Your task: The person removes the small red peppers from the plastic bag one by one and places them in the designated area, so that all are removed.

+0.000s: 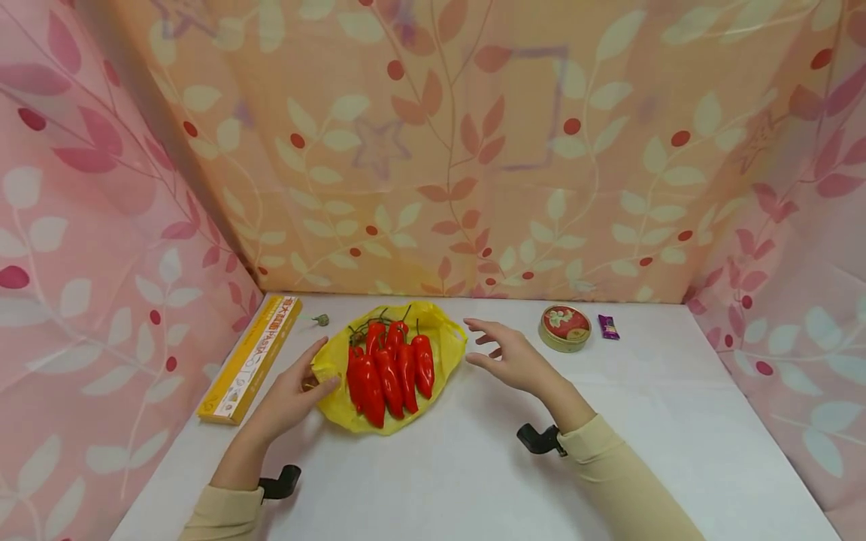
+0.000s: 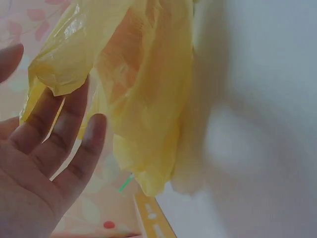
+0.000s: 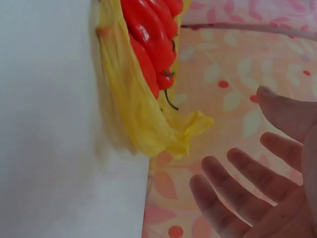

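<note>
Along the table's (image 1: 473, 481) left edge lies a long yellow box (image 1: 252, 359), with a small greenish thing (image 1: 322, 320) behind it; to the right sit a round tin (image 1: 564, 327) and a purple wrapper (image 1: 608, 327). Nothing blocks the yellow bag (image 1: 443, 349) of red peppers (image 1: 389, 368) at the middle. My left hand (image 1: 291, 391) touches its left edge, fingers straight. My right hand (image 1: 510, 357) hovers just beside its right edge, fingers spread, holding nothing.

Left hand (image 2: 34, 163) fingers touch yellow bag (image 2: 143, 84).
</note>
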`<state>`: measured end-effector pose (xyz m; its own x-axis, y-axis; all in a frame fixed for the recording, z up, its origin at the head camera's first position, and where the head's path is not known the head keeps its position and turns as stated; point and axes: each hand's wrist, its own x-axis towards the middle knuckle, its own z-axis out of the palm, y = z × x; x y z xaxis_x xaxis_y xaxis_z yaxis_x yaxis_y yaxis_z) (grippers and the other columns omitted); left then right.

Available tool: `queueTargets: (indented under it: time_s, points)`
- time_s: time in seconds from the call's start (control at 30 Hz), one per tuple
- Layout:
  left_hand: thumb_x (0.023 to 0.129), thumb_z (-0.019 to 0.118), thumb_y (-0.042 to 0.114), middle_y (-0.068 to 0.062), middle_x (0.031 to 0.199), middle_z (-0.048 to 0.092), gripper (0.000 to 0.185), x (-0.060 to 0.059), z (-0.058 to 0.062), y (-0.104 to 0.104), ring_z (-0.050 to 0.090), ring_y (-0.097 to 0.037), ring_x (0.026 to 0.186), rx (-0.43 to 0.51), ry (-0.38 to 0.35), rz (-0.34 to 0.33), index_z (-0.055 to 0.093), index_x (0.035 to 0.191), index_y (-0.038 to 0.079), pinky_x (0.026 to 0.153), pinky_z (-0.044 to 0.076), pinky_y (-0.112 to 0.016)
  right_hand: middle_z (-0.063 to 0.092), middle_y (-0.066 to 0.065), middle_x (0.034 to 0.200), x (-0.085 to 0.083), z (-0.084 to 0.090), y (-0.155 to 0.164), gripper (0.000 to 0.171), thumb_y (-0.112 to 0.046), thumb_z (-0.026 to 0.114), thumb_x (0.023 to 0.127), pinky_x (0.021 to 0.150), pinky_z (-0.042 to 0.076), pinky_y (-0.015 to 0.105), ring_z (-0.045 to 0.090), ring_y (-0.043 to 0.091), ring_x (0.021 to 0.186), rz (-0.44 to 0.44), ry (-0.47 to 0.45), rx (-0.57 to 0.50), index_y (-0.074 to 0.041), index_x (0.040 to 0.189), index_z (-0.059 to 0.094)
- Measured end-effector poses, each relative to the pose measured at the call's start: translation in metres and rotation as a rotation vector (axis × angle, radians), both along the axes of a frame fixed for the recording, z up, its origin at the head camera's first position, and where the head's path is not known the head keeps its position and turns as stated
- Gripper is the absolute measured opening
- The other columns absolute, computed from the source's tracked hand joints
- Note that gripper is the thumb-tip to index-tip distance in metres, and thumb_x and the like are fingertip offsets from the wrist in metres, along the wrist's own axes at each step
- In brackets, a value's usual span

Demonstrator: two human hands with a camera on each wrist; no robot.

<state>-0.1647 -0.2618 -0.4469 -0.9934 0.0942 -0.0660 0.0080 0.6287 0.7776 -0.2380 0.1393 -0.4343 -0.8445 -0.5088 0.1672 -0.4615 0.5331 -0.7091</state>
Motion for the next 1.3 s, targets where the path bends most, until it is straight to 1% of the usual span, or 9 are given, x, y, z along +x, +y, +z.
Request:
queueTargets:
  time_s: [0.13, 0.3, 0.37, 0.53, 0.77, 0.93, 1.1, 1.2, 1.3]
  points:
    - [0.097, 0.068, 0.034, -0.012, 0.105, 0.064, 0.071, -0.002, -0.002, 0.001, 0.055, -0.026, 0.096, 0.038, 0.019, 0.023, 0.033, 0.158, 0.027, 0.078, 0.052, -0.03, 0.056, 0.014, 0.145, -0.006, -0.003, -0.017, 0.064, -0.029, 0.074, 0.093, 0.092, 0.057, 0.047, 0.062, 0.032, 0.12, 0.016, -0.041, -0.032, -0.019, 0.151, 0.047]
    - [0.097, 0.068, 0.029, -0.012, 0.113, 0.068, 0.062, -0.004, -0.003, 0.002, 0.058, -0.026, 0.101, 0.069, 0.03, 0.031, 0.043, 0.153, 0.024, 0.083, 0.053, -0.028, 0.059, 0.011, 0.142, -0.016, -0.01, -0.041, 0.062, -0.029, 0.074, 0.093, 0.092, 0.057, 0.044, 0.064, 0.03, 0.118, 0.0, -0.094, -0.056, -0.019, 0.149, 0.05]
    - [0.098, 0.068, 0.027, -0.012, 0.119, 0.067, 0.06, -0.004, -0.003, 0.002, 0.058, -0.026, 0.102, 0.075, 0.024, 0.035, 0.044, 0.153, 0.023, 0.085, 0.052, -0.028, 0.059, 0.011, 0.143, -0.02, -0.013, -0.052, 0.06, -0.028, 0.074, 0.093, 0.091, 0.058, 0.043, 0.064, 0.031, 0.118, 0.003, -0.109, -0.067, -0.018, 0.148, 0.051]
    - [0.099, 0.065, 0.021, -0.012, 0.118, 0.064, 0.064, -0.004, -0.001, 0.001, 0.055, -0.026, 0.1, 0.089, 0.005, 0.074, 0.037, 0.156, 0.029, 0.08, 0.052, -0.025, 0.056, 0.013, 0.146, -0.03, -0.023, -0.074, 0.061, -0.031, 0.073, 0.093, 0.093, 0.057, 0.043, 0.063, 0.034, 0.12, 0.013, -0.15, -0.075, -0.016, 0.148, 0.051]
    - [0.099, 0.06, 0.011, -0.015, 0.126, 0.064, 0.06, -0.005, -0.001, 0.005, 0.054, -0.027, 0.101, 0.172, -0.012, 0.082, 0.04, 0.155, 0.023, 0.078, 0.052, -0.023, 0.052, 0.017, 0.148, -0.038, -0.037, -0.093, 0.063, -0.029, 0.074, 0.092, 0.098, 0.053, 0.05, 0.056, 0.039, 0.125, -0.02, -0.188, -0.016, -0.011, 0.148, 0.051]
    - [0.099, 0.059, 0.01, -0.014, 0.131, 0.062, 0.052, -0.006, -0.003, 0.008, 0.055, -0.026, 0.1, 0.135, 0.014, 0.068, 0.048, 0.149, 0.018, 0.08, 0.051, -0.025, 0.053, 0.018, 0.146, -0.039, -0.043, -0.098, 0.064, -0.019, 0.075, 0.091, 0.103, 0.049, 0.053, 0.054, 0.038, 0.127, -0.087, -0.203, 0.029, -0.01, 0.149, 0.05]
    - [0.099, 0.059, 0.01, -0.013, 0.133, 0.062, 0.051, -0.005, -0.005, 0.007, 0.055, -0.027, 0.102, 0.121, 0.014, 0.08, 0.049, 0.149, 0.018, 0.081, 0.052, -0.024, 0.052, 0.015, 0.149, -0.038, -0.051, -0.103, 0.066, -0.015, 0.074, 0.09, 0.109, 0.044, 0.052, 0.049, 0.034, 0.136, -0.072, -0.213, 0.075, -0.01, 0.15, 0.047]
    - [0.099, 0.059, 0.01, -0.015, 0.134, 0.061, 0.051, -0.005, -0.005, 0.006, 0.056, -0.027, 0.103, 0.133, 0.014, 0.07, 0.048, 0.149, 0.017, 0.082, 0.052, -0.025, 0.052, 0.013, 0.149, -0.038, -0.054, -0.105, 0.068, -0.012, 0.073, 0.089, 0.108, 0.046, 0.051, 0.05, 0.033, 0.134, -0.074, -0.219, 0.092, -0.012, 0.152, 0.046]
    - [0.099, 0.059, 0.011, -0.015, 0.135, 0.061, 0.051, -0.005, -0.005, 0.006, 0.056, -0.027, 0.104, 0.139, 0.003, 0.075, 0.048, 0.149, 0.018, 0.083, 0.052, -0.025, 0.054, 0.012, 0.147, -0.037, -0.053, -0.106, 0.071, -0.009, 0.073, 0.087, 0.101, 0.052, 0.047, 0.053, 0.03, 0.126, -0.089, -0.243, 0.088, -0.014, 0.152, 0.046]
